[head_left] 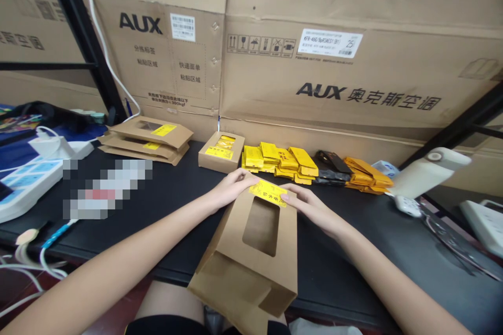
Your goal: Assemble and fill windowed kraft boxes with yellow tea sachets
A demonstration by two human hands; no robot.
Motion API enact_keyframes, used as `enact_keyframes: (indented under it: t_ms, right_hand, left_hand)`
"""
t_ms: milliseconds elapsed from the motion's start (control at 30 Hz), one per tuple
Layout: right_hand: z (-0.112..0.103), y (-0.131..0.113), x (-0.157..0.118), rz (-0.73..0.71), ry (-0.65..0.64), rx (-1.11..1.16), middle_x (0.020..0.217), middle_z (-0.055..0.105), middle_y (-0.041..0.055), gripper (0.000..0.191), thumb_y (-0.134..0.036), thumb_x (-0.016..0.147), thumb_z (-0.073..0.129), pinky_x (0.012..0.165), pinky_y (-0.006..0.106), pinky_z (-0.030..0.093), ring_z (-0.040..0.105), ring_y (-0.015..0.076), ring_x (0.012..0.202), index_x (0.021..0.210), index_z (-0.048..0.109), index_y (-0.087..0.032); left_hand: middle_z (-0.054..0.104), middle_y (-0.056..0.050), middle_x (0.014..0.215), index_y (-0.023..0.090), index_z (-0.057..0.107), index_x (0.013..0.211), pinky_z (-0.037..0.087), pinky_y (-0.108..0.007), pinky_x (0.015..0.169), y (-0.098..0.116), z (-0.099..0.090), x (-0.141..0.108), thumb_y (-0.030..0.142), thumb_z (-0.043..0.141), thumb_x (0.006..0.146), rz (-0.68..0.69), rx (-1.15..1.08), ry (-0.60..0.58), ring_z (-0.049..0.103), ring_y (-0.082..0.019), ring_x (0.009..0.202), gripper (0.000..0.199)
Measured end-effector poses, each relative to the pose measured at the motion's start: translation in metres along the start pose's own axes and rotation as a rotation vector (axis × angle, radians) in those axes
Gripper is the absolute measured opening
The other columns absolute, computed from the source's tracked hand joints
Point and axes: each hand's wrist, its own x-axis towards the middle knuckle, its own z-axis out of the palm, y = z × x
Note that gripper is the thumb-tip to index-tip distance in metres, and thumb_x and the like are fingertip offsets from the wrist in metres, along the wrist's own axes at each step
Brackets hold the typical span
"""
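Head view: the left hand [231, 188] and right hand [306, 203] grip a brown box [228, 241] between them, at its far end, thumbs by a yellow label [268, 192]. Its long axis runs from the grip toward the wearer, window up, open flapped end nearest. Just beyond the grip sit a smaller box [204, 159] and yellow packets [277, 159].

I've got one plain brown cardboard box [247, 254], window face up, long axis running away from me. Rounded-corner rectangular window [261, 225] cut in the top panel, brown interior visible through it. Yellow printed label [267, 192] across the far end. Near end open toward me, flap [231, 293] angled down, sticking out past the surface [168, 183] edge.
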Motion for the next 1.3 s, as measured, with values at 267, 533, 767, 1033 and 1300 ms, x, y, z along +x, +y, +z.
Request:
enact_keyframes:
  t_ms: [267,533,767,1033,1300]
  right_hand:
    - [0.0,0.0,-0.001,-0.005,-0.004,-0.014,0.105,0.069,0.0067,0.048,-0.062,0.078,0.062,0.082,0.039,0.048,0.062,0.0279,0.099,0.103,0.063,-0.021]
    - [0.0,-0.001,-0.001,-0.013,0.01,-0.016,0.103,0.069,0.0066,0.046,-0.06,0.077,0.063,0.08,0.037,0.049,0.062,0.0274,0.097,0.102,0.065,-0.021]
    - [-0.001,-0.002,-0.001,-0.041,-0.004,-0.057,0.108,0.068,0.0069,0.044,-0.059,0.08,0.061,0.088,0.04,0.048,0.061,0.0288,0.103,0.103,0.065,-0.021]
    - [-0.002,-0.003,-0.004,-0.077,-0.021,-0.127,0.105,0.068,0.0064,0.04,-0.058,0.083,0.058,0.088,0.04,0.049,0.061,0.029,0.102,0.101,0.065,-0.022]
    - [-0.003,-0.003,-0.004,-0.093,-0.017,-0.158,0.106,0.068,0.006,0.04,-0.056,0.083,0.057,0.087,0.039,0.048,0.06,0.0282,0.102,0.103,0.065,-0.022]
  left_hand:
    - [0.066,-0.004,0.095,0.017,0.059,0.086,0.042,-0.032,0.09,-0.001,0.0,0.0,0.042,0.063,0.077,0.018,0.012,-0.002,0.058,-0.023,0.103,0.028]
    - [0.065,-0.004,0.095,0.016,0.058,0.088,0.042,-0.031,0.089,-0.002,-0.001,0.0,0.044,0.061,0.077,0.047,0.049,-0.017,0.058,-0.022,0.101,0.03]
    - [0.065,-0.003,0.096,0.019,0.056,0.091,0.042,-0.031,0.086,-0.014,-0.006,0.005,0.051,0.056,0.082,0.15,0.183,-0.063,0.059,-0.021,0.096,0.033]
    - [0.066,-0.005,0.106,0.021,0.056,0.097,0.04,-0.033,0.089,-0.009,-0.01,-0.001,0.058,0.048,0.085,0.144,0.338,-0.106,0.059,-0.024,0.103,0.04]
    - [0.066,-0.005,0.104,0.02,0.056,0.097,0.04,-0.033,0.088,-0.007,-0.01,-0.001,0.06,0.046,0.086,0.133,0.387,-0.11,0.059,-0.025,0.102,0.043]
